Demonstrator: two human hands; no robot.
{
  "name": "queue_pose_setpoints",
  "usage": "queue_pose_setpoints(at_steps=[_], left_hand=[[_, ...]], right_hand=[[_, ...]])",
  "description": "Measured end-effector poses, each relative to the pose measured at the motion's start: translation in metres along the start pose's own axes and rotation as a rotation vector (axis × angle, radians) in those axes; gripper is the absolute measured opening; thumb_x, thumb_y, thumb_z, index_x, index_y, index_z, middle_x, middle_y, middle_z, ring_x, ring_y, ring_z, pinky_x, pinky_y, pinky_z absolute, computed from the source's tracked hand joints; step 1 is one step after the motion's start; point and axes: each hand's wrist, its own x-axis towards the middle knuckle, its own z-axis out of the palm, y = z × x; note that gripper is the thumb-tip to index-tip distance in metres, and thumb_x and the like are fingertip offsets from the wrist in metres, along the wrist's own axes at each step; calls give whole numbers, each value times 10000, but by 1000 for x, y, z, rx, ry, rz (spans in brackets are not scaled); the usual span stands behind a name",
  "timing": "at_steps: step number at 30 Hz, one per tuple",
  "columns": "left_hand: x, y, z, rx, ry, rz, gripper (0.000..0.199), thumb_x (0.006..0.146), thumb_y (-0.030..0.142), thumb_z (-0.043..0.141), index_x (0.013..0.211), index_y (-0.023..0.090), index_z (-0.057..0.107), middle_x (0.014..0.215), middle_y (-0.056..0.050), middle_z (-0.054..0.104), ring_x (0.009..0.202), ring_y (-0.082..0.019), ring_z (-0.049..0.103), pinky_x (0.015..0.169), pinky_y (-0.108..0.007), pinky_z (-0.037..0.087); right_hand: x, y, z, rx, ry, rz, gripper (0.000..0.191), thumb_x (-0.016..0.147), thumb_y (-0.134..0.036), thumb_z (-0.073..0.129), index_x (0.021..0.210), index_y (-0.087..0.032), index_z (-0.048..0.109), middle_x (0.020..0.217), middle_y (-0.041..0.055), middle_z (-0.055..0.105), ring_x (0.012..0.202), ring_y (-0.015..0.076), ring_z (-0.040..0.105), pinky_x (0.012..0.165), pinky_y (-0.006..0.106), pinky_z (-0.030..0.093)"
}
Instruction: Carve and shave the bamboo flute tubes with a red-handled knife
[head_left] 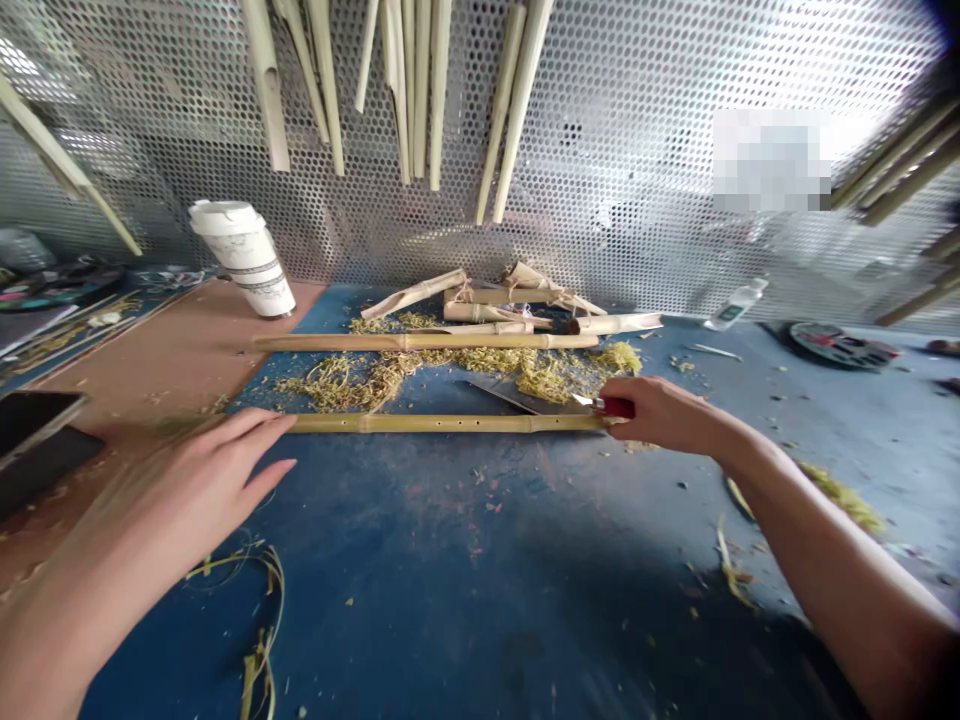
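Head view: a slender yellow-green bamboo rod [420,424], bored with small round holes, lies crosswise on the blue desk [420,590], in front of curly yellow-green shavings [345,385]. The left hand [202,475] is at the rod's left part, fingers extended together and thumb held apart. The right hand [667,418] is closed around a red-handled knife [619,407], blade exposed and pointing left, at the rod's right part. In my judgement, the step in hand is steadying or positioning the rod with the knife at the ready; no cut is evident. Any further move calls for a firm left hold and fingers clear of the edge.

Not verified: the rod's left end, as the left hand covers part of it and the stretch beyond is blurred. The right hand obscures the other end and most of the handle; whether its fingers also pinch the rod cannot be told. A flat grey metal blade [499,395] lies behind the rod, partly covered by shavings. Left-hand contact pressure: undetermined.
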Motion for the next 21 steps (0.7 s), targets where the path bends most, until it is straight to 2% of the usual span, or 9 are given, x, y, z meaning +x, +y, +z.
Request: queue_pose_setpoints(at_steps=[2,3,4,7,10,13,18,21], left_hand=[[4,26,7,21,-12,54,525,1151,483,499,1599,307,710,1484,-120,850,1141,-411,871,890,-522,707],[7,42,10,15,-23,96,555,1146,492,525,1656,323,662,1543,-116,825,1214,-412,855,953,-529,710],[11,59,12,8,-37,152,584,1135,482,565,1693,325,630,1610,-115,791,1271,-410,837,1027,-529,703],[28,108,17,62,-42,346,581,1092,346,653,1655,208,677,1650,-205,750,1386,-443,778,1161,-567,659],[45,141,22,124,-71,413,562,1116,280,618,1647,106,671,1627,-253,748,1419,-440,746,1175,-575,635],[56,155,27,132,-76,444,542,1154,247,547,1667,111,655,1637,-235,743,1412,-406,742,1171,-544,623],[61,161,30,168,-55,461,558,1167,170,462,1695,138,638,1574,-214,772,1348,-388,766,1102,-532,644],[60,164,31,195,-37,476,538,1185,190,440,1668,135,672,1577,-209,775,1369,-384,761,1116,-515,645]], right_hand=[[0,-2,-1,-14,-7,3,286,1090,-385,813,909,-219,666,890,-33,671,763,148,582,764,313,543],[-1,-4,-2,-17,-6,5,287,1088,-381,815,908,-217,662,882,-38,659,760,148,578,761,311,537],[-1,-5,-3,-15,-1,6,270,1064,-322,824,888,-218,648,858,-41,639,749,148,564,747,304,505],[-3,-10,-7,9,12,4,280,921,-93,793,817,-236,575,793,-44,583,718,146,510,707,302,375],[-4,-13,-9,41,20,0,281,835,-48,740,807,-248,543,797,-27,608,723,155,507,698,315,327],[-5,-13,-10,62,28,-14,241,825,-79,718,817,-250,548,819,-13,635,740,166,521,704,319,325],[-3,-8,-6,75,41,-29,238,814,-107,704,792,-253,518,793,-31,593,714,151,495,695,318,311],[-1,-4,-2,84,39,-34,241,801,-144,728,779,-251,513,781,-44,577,703,143,479,685,309,298]])
